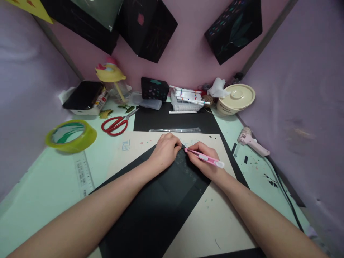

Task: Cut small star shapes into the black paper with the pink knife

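Note:
A sheet of black paper (150, 200) lies slantwise on a pale board (212, 211), with faint light outlines drawn near its far end. My left hand (166, 148) rests on that far end, fingers curled and thumb and forefinger pressed together at the paper. Just to its right, my right hand (204, 159) is closed around a pink craft knife (205, 157) with a white slider and white end. The knife's tip points left to the paper beside my left fingertips. Whether the blade is in the paper is too small to tell.
On the left are yellow tape (88, 138), red-handled scissors (115, 125) and a clear ruler (84, 172). Behind stand a bin of white markers (188, 98) and a lidded cream bowl (236, 98). A pink glue gun (252, 141) with its cord lies right. Black boxes (236, 32) hang above.

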`<state>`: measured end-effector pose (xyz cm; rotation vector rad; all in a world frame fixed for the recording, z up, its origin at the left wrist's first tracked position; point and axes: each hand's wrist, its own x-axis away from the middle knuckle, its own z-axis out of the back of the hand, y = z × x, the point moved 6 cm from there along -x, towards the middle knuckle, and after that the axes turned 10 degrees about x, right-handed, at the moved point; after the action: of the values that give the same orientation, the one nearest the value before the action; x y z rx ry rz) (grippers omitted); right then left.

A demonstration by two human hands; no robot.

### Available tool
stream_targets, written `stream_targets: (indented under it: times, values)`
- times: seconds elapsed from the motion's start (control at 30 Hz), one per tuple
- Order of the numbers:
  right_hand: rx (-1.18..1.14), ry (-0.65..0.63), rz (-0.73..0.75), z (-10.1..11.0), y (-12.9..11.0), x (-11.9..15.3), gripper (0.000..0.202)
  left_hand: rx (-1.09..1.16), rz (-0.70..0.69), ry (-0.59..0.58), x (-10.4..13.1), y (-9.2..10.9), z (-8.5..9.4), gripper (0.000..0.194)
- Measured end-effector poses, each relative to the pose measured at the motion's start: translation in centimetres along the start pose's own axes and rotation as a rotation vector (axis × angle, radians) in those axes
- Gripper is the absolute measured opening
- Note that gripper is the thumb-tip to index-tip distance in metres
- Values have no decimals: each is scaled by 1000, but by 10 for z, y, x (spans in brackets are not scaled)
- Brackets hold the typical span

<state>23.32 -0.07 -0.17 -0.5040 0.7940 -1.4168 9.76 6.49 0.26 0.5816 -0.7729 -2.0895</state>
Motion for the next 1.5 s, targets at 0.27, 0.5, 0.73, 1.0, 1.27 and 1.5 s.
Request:
stream_targets:
  times: [0.27,0.5,0.73,1.0,1.27,1.5]
  values:
    - [224,32,170,-6,-10,5,6,6,17,-4,0,0,0,7]
    - [256,32,177,-6,-10,5,5,2,30,6,0,1,-1,5]
    - [250,32,151,-5,-11,4,6,-15,49,-13,0,0,-3,8]
    - [124,31,66,-4,-5,4,7,6,54,-40,-1,-2,-2,10]
    - [55,44,41,-4,0,4,7,33,43,-75,-1,-5,-4,12]
    - [17,42,37,-4,1,4,9,25,31,-77,0,-5,-6,10]
